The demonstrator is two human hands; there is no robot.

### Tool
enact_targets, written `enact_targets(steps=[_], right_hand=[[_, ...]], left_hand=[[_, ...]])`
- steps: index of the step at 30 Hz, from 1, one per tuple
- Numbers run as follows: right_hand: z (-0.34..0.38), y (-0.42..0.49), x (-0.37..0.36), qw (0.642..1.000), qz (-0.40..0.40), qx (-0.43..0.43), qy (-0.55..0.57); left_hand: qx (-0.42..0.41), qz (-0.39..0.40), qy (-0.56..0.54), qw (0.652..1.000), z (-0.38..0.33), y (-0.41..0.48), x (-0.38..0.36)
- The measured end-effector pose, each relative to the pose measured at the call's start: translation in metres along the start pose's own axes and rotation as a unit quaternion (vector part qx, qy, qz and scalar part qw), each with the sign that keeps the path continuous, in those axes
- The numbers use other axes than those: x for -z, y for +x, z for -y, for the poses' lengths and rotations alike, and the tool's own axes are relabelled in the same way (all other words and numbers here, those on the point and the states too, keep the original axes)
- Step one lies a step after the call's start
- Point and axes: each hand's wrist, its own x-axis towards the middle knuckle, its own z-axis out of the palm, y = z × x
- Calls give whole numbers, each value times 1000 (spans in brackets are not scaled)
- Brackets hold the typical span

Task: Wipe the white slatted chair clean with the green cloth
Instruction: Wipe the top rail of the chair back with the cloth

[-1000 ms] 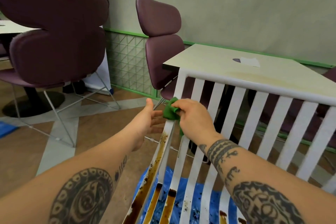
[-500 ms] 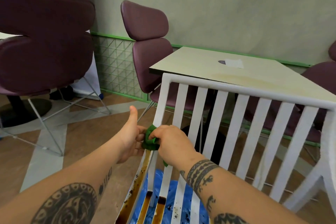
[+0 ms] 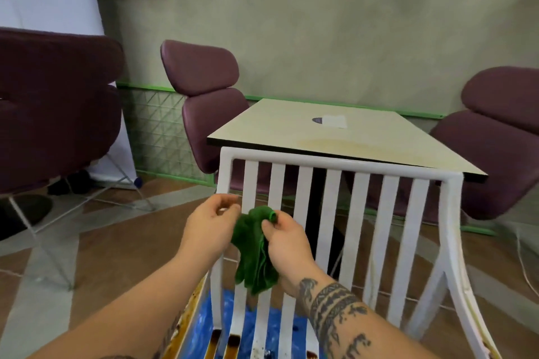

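Note:
The white slatted chair [image 3: 332,189] stands in front of me, its backrest upright, with brown stains on the seat slats and left rail low in the frame. The green cloth [image 3: 252,253] hangs in front of the left slats. My right hand [image 3: 284,239] pinches its top corner between thumb and fingers. Just to the left, my left hand [image 3: 208,224] hovers beside the cloth with loosely curled fingers, holding nothing, near the chair's left post.
A beige table [image 3: 335,134] stands right behind the chair's backrest. Purple padded chairs sit at the left [image 3: 58,108], back [image 3: 204,90] and right [image 3: 495,137]. Blue plastic sheet [image 3: 201,326] lies on the floor under the seat.
Both hands came off the left post. The cloth, bunched against the post before, now hangs loose from my right hand. My view has shifted to face the backrest squarely.

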Motion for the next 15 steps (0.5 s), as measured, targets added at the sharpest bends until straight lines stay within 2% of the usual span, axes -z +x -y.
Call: enact_targets(steps=[2,4,8,9,11,13,15], right_hand=[[9,-9,10,995,9,-36,93],[20,-16,23,987,25,-61,147],[27,-21,52,987,-34,-71,138],[28,-21,58,989,-49,-71,117],[29,-19,69,994,-101,-47,6],[30,-21,74,981,-163,11,-102],[28,-24,76,976,-148,87,-132]], left_hand=[[87,97,-63,990,-9,-10,-10],[155,153,-124,968,-15,-17,-14],[163,170,-125,964,-22,-24,-13],[166,178,-120,963,-25,-25,-14],[173,190,-126,958,-33,-26,-15],[172,189,-131,958,-41,-26,-19],[161,185,-131,961,-47,-24,-25]])
